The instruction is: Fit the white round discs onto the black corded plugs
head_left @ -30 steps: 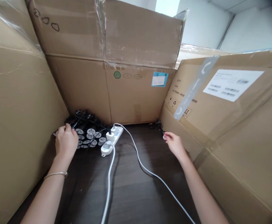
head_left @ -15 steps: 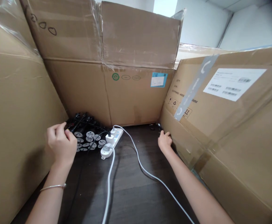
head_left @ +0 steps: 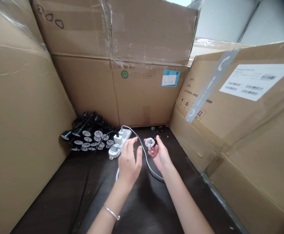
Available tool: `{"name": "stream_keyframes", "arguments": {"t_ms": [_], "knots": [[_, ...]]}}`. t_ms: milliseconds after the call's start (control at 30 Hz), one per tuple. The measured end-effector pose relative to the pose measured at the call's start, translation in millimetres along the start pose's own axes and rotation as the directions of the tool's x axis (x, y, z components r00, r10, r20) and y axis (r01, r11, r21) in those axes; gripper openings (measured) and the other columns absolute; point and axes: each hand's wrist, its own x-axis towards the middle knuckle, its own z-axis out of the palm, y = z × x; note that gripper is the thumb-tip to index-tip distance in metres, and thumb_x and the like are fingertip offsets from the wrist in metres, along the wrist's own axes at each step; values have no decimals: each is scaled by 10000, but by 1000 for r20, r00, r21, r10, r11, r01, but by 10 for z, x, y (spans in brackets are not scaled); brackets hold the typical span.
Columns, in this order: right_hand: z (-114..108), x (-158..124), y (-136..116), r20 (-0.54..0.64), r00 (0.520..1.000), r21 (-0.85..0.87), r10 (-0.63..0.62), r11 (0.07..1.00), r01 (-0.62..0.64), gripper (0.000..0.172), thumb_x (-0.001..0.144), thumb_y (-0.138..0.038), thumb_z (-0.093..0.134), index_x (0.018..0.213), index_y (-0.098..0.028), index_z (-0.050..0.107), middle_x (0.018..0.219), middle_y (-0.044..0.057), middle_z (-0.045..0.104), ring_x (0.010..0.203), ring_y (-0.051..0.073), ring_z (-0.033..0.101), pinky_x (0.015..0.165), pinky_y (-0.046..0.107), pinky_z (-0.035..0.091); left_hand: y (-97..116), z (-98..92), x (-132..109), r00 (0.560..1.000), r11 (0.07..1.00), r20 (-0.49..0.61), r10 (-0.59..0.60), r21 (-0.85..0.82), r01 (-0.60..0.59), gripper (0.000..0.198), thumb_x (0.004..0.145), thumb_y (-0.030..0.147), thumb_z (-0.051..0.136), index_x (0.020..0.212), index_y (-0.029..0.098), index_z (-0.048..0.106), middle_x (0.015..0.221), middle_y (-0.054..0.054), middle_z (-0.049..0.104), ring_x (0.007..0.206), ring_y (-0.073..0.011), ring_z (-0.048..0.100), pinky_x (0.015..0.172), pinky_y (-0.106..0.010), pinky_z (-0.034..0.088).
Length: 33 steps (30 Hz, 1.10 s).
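Note:
My right hand (head_left: 159,155) holds a round white-faced part (head_left: 150,142) between its fingers, above the dark surface. Just left of it, my left hand (head_left: 131,162) is raised with fingers apart and nothing visible in it, near the white power strip (head_left: 114,150). White plugs (head_left: 117,139) sit in the strip. Behind and left of the strip lies a stack of black cylindrical items with round white ends (head_left: 98,133). Several small dark pieces (head_left: 157,131) lie at the foot of the back box.
Large cardboard boxes stand at the left (head_left: 22,123), back (head_left: 142,97) and right (head_left: 249,130) of the dark surface (head_left: 142,211). A white cable (head_left: 147,162) curves behind my hands. A thin black cable (head_left: 85,182) runs toward the front left.
My left hand has moved right, from the black stack to the middle. My right hand has come back from the right box with the round white-faced part. The view has shifted slightly.

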Motion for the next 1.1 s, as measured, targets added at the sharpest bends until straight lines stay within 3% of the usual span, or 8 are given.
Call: {"name": "stream_keyframes", "arguments": {"t_ms": [100,200,333,433,667,900,1100], "knots": [[66,-130,46,24,987,126,159,979,-161,328,755,-474,543,753,-146,552,656,33,630,388,57,393,326,180,242,-105,167,-188,993,987,55,-105,-118,111,346,852,259,439,1191,208,389,1142,-102,493,899,-189,519,790,-326,423],[74,-183,97,-39,975,180,220,961,-210,324,729,-464,587,760,-141,578,625,22,626,414,65,438,344,177,293,-157,197,-262,994,983,78,-75,-164,88,451,805,290,537,1212,210,359,1161,-108,463,943,-196,508,760,-315,440],[105,-227,177,-78,976,259,206,949,-180,270,637,-351,718,742,-154,566,642,-4,624,499,65,504,420,156,383,-195,205,-287,997,991,-38,66,-113,-70,469,761,250,604,1182,208,404,1137,-108,461,995,-214,494,761,-335,467],[102,-264,234,-19,984,276,178,947,-166,277,616,-285,743,798,-171,567,707,-9,636,536,66,521,422,151,375,-244,212,-296,990,990,-107,86,-104,-98,381,772,204,592,1130,202,462,1105,-95,477,928,-180,527,725,-307,497],[-22,-264,325,33,995,213,94,972,-99,263,678,-276,701,892,-199,568,747,-18,638,556,67,528,455,164,379,-292,191,-295,990,980,-77,115,-152,-126,303,785,136,566,1079,203,531,1044,-67,548,979,-173,548,818,-309,505],[-61,-238,281,81,984,272,160,946,-176,214,677,-302,689,816,-176,586,758,12,675,538,79,528,491,191,405,-290,155,-295,988,982,-114,103,-146,-120,313,809,100,502,1113,173,522,1075,-90,569,1008,-180,543,811,-308,500],[-40,-260,273,84,970,318,229,916,-244,179,673,-281,692,768,-165,594,670,-2,650,521,74,515,497,184,417,-272,186,-313,977,972,-117,178,-132,-193,342,802,79,502,1131,174,507,1095,-95,564,1052,-187,527,860,-335,479]]}}
